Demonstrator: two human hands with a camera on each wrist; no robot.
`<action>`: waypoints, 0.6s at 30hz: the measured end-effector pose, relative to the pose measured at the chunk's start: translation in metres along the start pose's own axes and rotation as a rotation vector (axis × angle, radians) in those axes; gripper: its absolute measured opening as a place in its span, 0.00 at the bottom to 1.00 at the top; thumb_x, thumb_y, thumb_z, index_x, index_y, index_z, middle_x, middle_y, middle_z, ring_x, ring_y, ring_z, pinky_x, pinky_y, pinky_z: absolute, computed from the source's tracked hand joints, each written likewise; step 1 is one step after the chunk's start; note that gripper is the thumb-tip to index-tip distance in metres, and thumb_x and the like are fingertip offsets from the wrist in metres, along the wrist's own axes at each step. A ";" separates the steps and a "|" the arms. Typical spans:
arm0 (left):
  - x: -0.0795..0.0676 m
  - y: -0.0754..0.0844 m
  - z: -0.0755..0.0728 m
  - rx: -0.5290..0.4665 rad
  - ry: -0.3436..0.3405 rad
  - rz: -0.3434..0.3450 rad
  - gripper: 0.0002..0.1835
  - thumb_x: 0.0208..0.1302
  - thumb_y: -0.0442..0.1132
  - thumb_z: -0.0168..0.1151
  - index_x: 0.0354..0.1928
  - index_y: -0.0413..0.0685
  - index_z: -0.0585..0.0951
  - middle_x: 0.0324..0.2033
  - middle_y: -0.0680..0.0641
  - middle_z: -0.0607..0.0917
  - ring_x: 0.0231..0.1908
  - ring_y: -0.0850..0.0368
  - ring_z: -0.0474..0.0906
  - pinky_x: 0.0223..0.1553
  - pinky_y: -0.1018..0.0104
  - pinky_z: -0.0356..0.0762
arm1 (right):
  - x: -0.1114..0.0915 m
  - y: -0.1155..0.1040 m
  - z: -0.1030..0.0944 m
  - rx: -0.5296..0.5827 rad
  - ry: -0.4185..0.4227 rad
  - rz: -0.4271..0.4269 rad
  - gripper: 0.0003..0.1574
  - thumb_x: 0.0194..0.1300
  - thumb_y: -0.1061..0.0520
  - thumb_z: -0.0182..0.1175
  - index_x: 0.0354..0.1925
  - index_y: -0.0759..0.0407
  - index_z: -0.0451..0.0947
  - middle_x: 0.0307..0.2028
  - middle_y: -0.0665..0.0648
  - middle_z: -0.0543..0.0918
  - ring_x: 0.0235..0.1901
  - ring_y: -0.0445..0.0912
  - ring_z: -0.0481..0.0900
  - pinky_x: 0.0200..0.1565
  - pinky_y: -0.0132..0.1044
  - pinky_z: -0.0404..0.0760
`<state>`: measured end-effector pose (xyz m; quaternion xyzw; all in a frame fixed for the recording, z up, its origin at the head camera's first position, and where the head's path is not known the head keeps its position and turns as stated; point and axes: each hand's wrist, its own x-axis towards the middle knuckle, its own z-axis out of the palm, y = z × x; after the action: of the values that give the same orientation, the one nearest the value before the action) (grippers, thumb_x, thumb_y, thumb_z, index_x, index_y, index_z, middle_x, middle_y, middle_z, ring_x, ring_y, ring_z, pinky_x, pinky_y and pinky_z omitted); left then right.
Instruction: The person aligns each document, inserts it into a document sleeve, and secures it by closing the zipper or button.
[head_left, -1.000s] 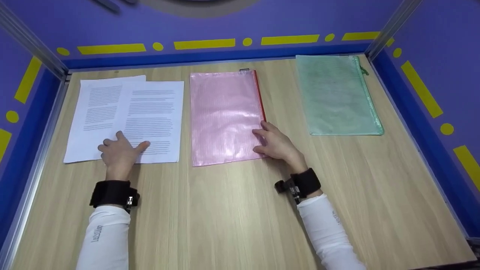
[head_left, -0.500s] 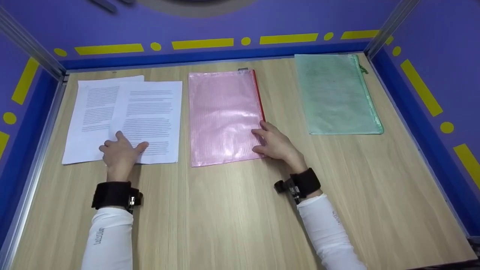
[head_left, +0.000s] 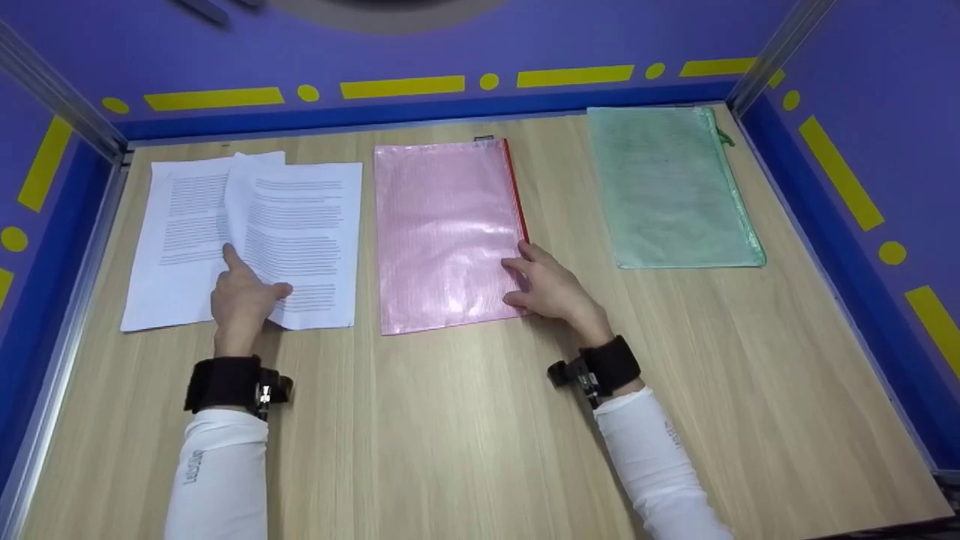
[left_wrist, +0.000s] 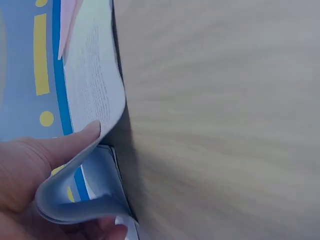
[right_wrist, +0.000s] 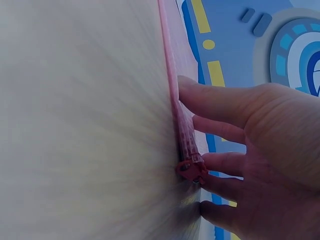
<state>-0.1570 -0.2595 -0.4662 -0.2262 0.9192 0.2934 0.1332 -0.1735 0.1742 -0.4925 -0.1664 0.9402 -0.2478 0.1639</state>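
Printed paper [head_left: 304, 240] is seen left of centre in the head view, lapped over a second paper [head_left: 176, 225] on the bench [head_left: 450, 427], its long axis run from the lower to the upper part of the frame. Its lower left edge is pinched by the left hand [head_left: 244, 294], thumb on the printed face and fingertips underneath; by that hand it is reached far more nearly than by the other. Just right of the paper, across a narrow strip of bench, a pink pouch [head_left: 442, 240] is laid almost parallel, and its lower right part is touched by the right hand [head_left: 551, 289], whose fingers are spread, with no firm grip shown. The paper is white, ruled with rows of dark print; its left side is raised and curled, bent into a rounded fold in the left wrist view, while its right side is left flat.
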 end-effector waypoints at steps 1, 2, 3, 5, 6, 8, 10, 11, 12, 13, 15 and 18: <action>0.001 0.001 -0.001 -0.037 -0.011 -0.002 0.59 0.63 0.42 0.65 0.75 0.34 0.29 0.63 0.16 0.65 0.61 0.23 0.68 0.63 0.38 0.69 | 0.000 0.000 0.000 0.004 -0.002 0.004 0.41 0.61 0.50 0.68 0.69 0.56 0.69 0.77 0.67 0.54 0.77 0.62 0.51 0.75 0.54 0.58; 0.002 0.001 -0.001 -0.075 -0.023 -0.007 0.57 0.65 0.42 0.63 0.75 0.34 0.28 0.64 0.17 0.64 0.63 0.24 0.67 0.65 0.39 0.68 | 0.000 0.000 -0.001 0.006 -0.006 0.007 0.40 0.61 0.50 0.67 0.69 0.56 0.69 0.77 0.67 0.54 0.77 0.62 0.51 0.76 0.54 0.58; 0.002 0.001 -0.002 -0.112 -0.035 -0.011 0.56 0.66 0.41 0.61 0.75 0.34 0.28 0.66 0.18 0.63 0.65 0.25 0.65 0.67 0.39 0.66 | 0.000 0.000 -0.001 0.004 -0.010 0.008 0.40 0.61 0.50 0.67 0.69 0.56 0.69 0.77 0.67 0.53 0.77 0.62 0.50 0.76 0.54 0.58; 0.002 0.000 -0.003 -0.190 -0.050 -0.018 0.53 0.68 0.40 0.57 0.76 0.34 0.29 0.70 0.20 0.58 0.69 0.26 0.60 0.71 0.41 0.62 | 0.000 -0.001 -0.001 0.004 -0.016 0.008 0.40 0.61 0.50 0.67 0.70 0.56 0.69 0.77 0.67 0.53 0.77 0.62 0.50 0.76 0.54 0.58; 0.002 0.000 -0.003 -0.230 -0.050 -0.017 0.51 0.68 0.40 0.56 0.76 0.34 0.30 0.71 0.22 0.57 0.71 0.27 0.59 0.72 0.41 0.61 | 0.000 -0.001 -0.001 0.003 -0.016 0.009 0.40 0.61 0.50 0.67 0.69 0.56 0.69 0.77 0.67 0.53 0.77 0.62 0.50 0.76 0.54 0.58; 0.001 0.003 -0.003 -0.298 -0.044 -0.006 0.48 0.69 0.39 0.55 0.77 0.35 0.33 0.73 0.25 0.55 0.72 0.29 0.57 0.73 0.43 0.59 | 0.000 -0.001 -0.001 0.000 -0.010 0.008 0.40 0.61 0.50 0.67 0.69 0.56 0.69 0.77 0.67 0.54 0.77 0.62 0.50 0.75 0.54 0.58; 0.000 0.007 -0.001 -0.355 -0.038 0.016 0.46 0.69 0.38 0.54 0.77 0.35 0.36 0.74 0.27 0.56 0.73 0.32 0.57 0.74 0.45 0.59 | -0.001 -0.001 -0.001 0.000 -0.004 0.011 0.40 0.61 0.50 0.68 0.69 0.56 0.69 0.77 0.67 0.54 0.77 0.62 0.51 0.75 0.54 0.58; -0.002 0.009 0.000 -0.380 -0.036 0.028 0.46 0.69 0.38 0.54 0.77 0.35 0.37 0.74 0.28 0.57 0.73 0.33 0.58 0.74 0.46 0.58 | -0.001 -0.001 -0.001 0.000 -0.002 0.014 0.40 0.60 0.50 0.68 0.69 0.56 0.69 0.77 0.67 0.54 0.77 0.62 0.51 0.75 0.54 0.58; -0.003 0.012 0.001 -0.409 -0.035 0.034 0.45 0.70 0.38 0.54 0.77 0.36 0.38 0.74 0.29 0.57 0.73 0.34 0.58 0.75 0.47 0.58 | -0.001 -0.001 -0.001 0.000 0.000 0.015 0.41 0.60 0.50 0.68 0.69 0.56 0.69 0.77 0.67 0.54 0.77 0.62 0.51 0.75 0.54 0.58; -0.004 0.015 0.002 -0.434 -0.037 0.040 0.45 0.70 0.38 0.54 0.78 0.37 0.39 0.74 0.30 0.56 0.74 0.35 0.57 0.75 0.47 0.57 | -0.001 -0.001 -0.001 0.001 -0.002 0.015 0.41 0.60 0.50 0.68 0.69 0.56 0.69 0.77 0.67 0.54 0.77 0.62 0.51 0.75 0.54 0.58; -0.007 0.021 0.005 -0.479 -0.034 0.053 0.45 0.70 0.38 0.55 0.78 0.39 0.39 0.75 0.32 0.56 0.74 0.38 0.56 0.76 0.49 0.56 | -0.001 -0.001 -0.002 0.001 -0.005 0.017 0.41 0.60 0.50 0.68 0.69 0.56 0.69 0.77 0.67 0.54 0.77 0.62 0.50 0.75 0.54 0.58; -0.011 0.028 0.009 -0.538 -0.018 0.077 0.44 0.70 0.37 0.55 0.78 0.41 0.40 0.75 0.34 0.56 0.74 0.40 0.57 0.76 0.52 0.56 | 0.000 -0.002 -0.002 0.001 -0.005 0.013 0.40 0.60 0.50 0.68 0.69 0.56 0.70 0.77 0.67 0.54 0.77 0.63 0.51 0.75 0.55 0.59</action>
<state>-0.1601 -0.2295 -0.4558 -0.2158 0.8150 0.5339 0.0651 -0.1733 0.1736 -0.4903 -0.1607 0.9407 -0.2469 0.1682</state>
